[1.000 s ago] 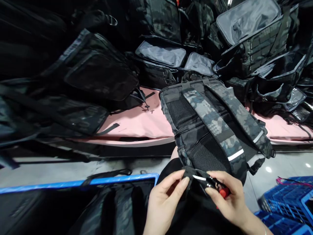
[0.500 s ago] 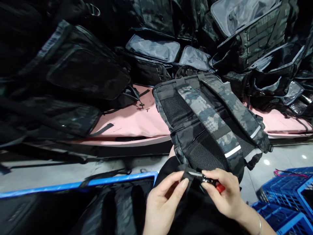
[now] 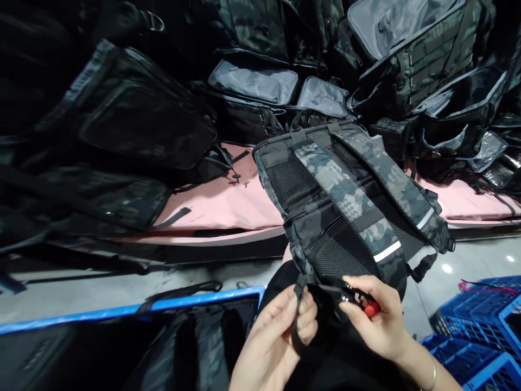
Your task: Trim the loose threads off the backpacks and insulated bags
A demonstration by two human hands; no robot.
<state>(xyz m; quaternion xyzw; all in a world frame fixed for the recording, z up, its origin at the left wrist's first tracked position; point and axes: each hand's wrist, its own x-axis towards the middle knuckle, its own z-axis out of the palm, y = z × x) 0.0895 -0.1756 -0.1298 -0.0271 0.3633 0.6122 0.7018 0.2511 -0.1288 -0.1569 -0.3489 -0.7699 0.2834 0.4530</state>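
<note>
A camouflage backpack [image 3: 342,206] leans across my lap and the table edge, its shoulder straps and mesh back panel facing up. Near its lower corner, my left hand [image 3: 280,326] is closed on a narrow black webbing strap [image 3: 298,336], whose loose end hangs below the fingers. Just to the right, my right hand [image 3: 374,315] grips a small dark tool with a red part [image 3: 371,309] between thumb and fingers. A thin strip runs from the tool toward the left hand; its exact kind is unclear.
Dark camouflage bags, several with grey linings showing, crowd the pink-covered table [image 3: 220,201]. A blue crate [image 3: 195,296] holding bags stands at lower left. More blue crates [image 3: 468,315] are on the floor at right.
My left hand has shifted slightly left and down, its fingers now curled around the strap, with the end hanging down. My right hand has moved slightly right with the tool.
</note>
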